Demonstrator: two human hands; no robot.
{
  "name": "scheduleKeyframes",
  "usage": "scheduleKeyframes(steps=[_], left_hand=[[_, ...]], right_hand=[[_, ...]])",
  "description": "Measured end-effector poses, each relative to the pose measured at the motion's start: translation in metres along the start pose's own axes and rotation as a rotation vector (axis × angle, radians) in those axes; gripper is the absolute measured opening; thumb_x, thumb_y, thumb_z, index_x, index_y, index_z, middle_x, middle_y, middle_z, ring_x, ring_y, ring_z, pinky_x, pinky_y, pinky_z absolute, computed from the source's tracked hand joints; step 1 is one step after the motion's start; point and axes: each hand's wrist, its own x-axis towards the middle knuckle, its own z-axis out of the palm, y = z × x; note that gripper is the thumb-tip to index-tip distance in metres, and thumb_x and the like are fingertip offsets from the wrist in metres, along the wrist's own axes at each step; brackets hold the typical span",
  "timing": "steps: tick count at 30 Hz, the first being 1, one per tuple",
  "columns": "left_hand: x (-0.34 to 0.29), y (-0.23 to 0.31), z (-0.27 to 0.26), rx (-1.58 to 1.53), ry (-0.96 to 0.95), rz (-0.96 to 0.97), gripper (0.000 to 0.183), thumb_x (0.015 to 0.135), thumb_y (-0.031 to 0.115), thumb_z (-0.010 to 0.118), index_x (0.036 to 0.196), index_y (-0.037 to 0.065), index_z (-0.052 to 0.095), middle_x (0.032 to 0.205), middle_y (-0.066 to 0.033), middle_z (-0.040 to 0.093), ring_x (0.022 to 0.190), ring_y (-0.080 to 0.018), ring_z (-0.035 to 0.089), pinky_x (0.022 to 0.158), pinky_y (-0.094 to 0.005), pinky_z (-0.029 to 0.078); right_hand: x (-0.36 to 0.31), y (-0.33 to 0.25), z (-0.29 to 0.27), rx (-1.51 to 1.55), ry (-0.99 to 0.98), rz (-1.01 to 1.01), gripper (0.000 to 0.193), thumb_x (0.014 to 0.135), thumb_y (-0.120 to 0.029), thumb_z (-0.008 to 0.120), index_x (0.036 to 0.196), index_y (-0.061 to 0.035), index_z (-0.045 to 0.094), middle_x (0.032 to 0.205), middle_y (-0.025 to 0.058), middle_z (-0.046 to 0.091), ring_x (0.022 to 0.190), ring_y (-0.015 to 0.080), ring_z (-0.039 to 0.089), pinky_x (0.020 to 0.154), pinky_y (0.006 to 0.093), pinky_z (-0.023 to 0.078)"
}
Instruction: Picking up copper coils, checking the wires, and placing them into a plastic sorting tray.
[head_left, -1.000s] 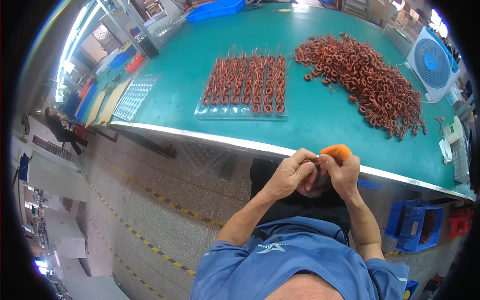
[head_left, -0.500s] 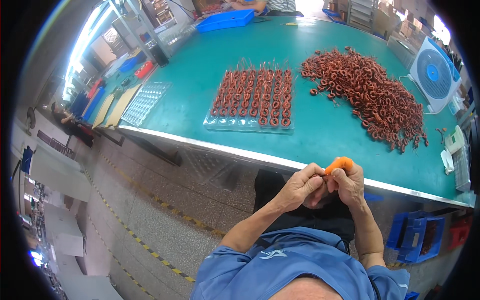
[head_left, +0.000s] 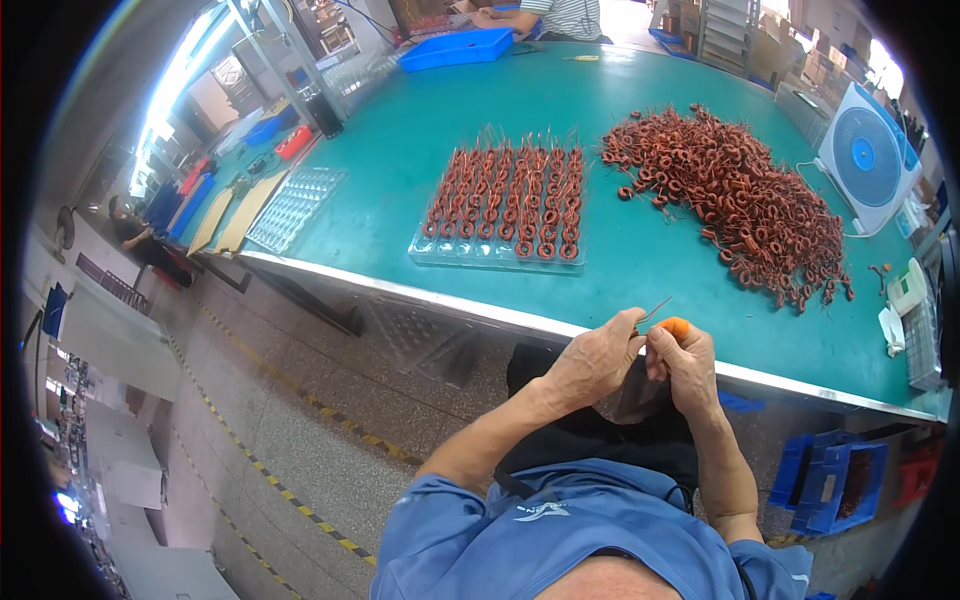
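Note:
Just over the table's front edge, my left hand (head_left: 597, 358) is closed, thumb and fingertips pinching a copper-wire ring coil that its fingers mostly hide. A thin reddish wire lead (head_left: 655, 310) sticks up from those fingertips toward the right. Close beside it, my right hand (head_left: 686, 368) wears an orange finger cot (head_left: 675, 327) on the index finger. Its thumb and index finger are pinched together at what looks like another lead of the same coil. Ahead of my hands, a clear plastic tray (head_left: 490, 255) carries rows of upright ring coils (head_left: 510, 200).
On the green table (head_left: 380, 200), a big heap of loose coils (head_left: 745, 200) lies right of the tray. A fan (head_left: 865, 155) stands at the right edge. At the back are a blue bin (head_left: 455, 48) and a co-worker's arm (head_left: 505, 20). Blue crates (head_left: 840, 485) sit low at right.
My hands have drawn slightly apart, and my left hand has turned with its knuckles up. The wire lead now shows above the fingertips. The orange-covered finger has lowered.

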Motion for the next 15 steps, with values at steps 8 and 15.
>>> scheduleKeyframes(steps=[8, 15], left_hand=[[0.005, 0.007, -0.037, 0.035, -0.351, 0.113, 0.035, 0.089, 0.013, 0.064, 0.118, 0.003, 0.047, 0.094, -0.0168, 0.059, 0.087, -0.0356, 0.062, 0.074, -0.0437, 0.051], [0.001, 0.002, -0.032, 0.317, -0.361, 0.325, 0.023, 0.083, 0.012, 0.065, 0.095, 0.001, 0.048, 0.079, -0.0120, 0.050, 0.074, -0.0271, 0.059, 0.067, -0.0368, 0.051]], right_hand=[[0.007, 0.001, -0.012, 0.079, -0.148, 0.167, 0.026, 0.092, -0.027, 0.065, 0.082, -0.0026, 0.064, 0.062, 0.0006, 0.059, 0.051, 0.0064, 0.054, 0.047, 0.0182, 0.039], [0.007, 0.005, -0.013, -0.031, -0.172, 0.169, 0.023, 0.091, -0.024, 0.065, 0.082, -0.0030, 0.064, 0.063, -0.0002, 0.059, 0.053, 0.0052, 0.053, 0.047, 0.0182, 0.039]])
